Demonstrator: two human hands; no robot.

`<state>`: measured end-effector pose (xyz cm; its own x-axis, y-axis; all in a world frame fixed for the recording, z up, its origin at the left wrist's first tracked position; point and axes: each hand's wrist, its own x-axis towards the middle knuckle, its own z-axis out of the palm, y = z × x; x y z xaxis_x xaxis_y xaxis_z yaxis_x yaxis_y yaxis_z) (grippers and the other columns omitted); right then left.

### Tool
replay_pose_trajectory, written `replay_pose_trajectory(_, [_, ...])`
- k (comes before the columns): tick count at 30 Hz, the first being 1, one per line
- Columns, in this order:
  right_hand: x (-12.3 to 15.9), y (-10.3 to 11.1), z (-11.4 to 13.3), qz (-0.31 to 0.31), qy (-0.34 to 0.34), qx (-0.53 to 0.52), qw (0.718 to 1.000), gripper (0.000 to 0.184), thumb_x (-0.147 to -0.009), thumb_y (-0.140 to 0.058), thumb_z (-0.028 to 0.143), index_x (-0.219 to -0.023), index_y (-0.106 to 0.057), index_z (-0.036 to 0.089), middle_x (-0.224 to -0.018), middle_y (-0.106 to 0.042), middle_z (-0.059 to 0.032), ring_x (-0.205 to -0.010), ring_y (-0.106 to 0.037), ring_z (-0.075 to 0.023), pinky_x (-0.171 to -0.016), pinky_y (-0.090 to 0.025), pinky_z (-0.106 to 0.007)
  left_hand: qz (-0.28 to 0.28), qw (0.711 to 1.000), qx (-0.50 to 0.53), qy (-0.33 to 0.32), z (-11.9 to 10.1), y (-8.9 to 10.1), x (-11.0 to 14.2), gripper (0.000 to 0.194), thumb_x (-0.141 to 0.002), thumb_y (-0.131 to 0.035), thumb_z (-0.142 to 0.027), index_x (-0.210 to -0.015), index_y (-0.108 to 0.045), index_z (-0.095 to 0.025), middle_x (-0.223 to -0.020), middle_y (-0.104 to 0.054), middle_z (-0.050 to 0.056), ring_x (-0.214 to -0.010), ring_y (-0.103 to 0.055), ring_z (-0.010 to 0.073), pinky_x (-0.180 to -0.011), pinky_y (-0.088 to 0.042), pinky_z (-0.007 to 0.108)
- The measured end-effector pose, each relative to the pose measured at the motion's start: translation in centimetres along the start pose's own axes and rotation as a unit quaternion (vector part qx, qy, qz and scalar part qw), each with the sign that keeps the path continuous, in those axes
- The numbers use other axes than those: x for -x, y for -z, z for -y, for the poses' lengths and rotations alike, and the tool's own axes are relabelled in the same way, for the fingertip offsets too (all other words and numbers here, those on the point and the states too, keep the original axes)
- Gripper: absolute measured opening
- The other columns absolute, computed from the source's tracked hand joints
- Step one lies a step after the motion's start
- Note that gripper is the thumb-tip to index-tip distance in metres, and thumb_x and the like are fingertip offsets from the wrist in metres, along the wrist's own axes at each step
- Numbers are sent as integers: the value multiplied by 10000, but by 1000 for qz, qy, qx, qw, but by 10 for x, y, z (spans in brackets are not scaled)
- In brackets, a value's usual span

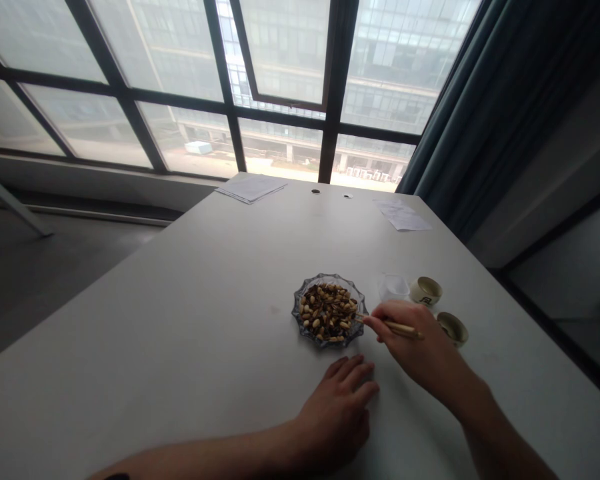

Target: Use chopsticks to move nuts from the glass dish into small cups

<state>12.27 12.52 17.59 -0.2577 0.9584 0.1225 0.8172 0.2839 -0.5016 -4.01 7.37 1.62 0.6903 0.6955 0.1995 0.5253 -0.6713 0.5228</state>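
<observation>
A scalloped glass dish [298, 315] holds a heap of mixed nuts and seeds [329, 311] near the middle of the white table [180, 313]. My right hand [415, 347] is closed around a pair of chopsticks [395, 327], whose tips reach into the right side of the dish. My left hand [337, 410] lies flat on the table just in front of the dish, fingers stretched out and holding nothing.
Right of the dish stand a small clear cup [393, 287] and two small cream cups [426, 291] [453, 328]. Stacked papers [251, 187] lie at the far edge, another sheet [403, 216] at far right. Windows and a dark curtain [485, 113] lie beyond.
</observation>
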Motion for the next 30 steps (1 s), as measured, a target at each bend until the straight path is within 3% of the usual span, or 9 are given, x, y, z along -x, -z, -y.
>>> replay_pose_trajectory(13, [-7, 6, -7, 4, -26, -57, 998, 324, -976, -604, 340, -739, -766, 190, -662, -724, -35, -654, -668, -191, -612, -437, -282, 3, 1000, -4, 1, 1, -1, 2, 456, -861, -616, -163, -1309, -577, -237, -1574, -476, 57, -1507, -322, 270, -1252, -221, 440])
replay_pose_trajectory(21, [-8, 4, -10, -3, -52, -99, 994, 415, -1000, -585, 410, -676, -704, 180, -650, -731, -48, -643, -695, -196, -618, -457, -293, 9, 1000, 1, 0, 2, 1, 3, 461, -861, -600, -158, -1314, -574, -240, -1584, -464, 57, -1510, -320, 279, -1248, -232, 460])
replay_pose_trajectory(30, [-9, 5, -13, -7, -37, -104, 994, 366, -988, -608, 385, -711, -731, 180, -660, -728, -39, -645, -702, -189, -616, -463, -285, 5, 1000, -3, 0, 3, -3, 2, 461, -869, -604, -168, -1323, -572, -239, -1583, -468, 56, -1512, -318, 277, -1250, -228, 453])
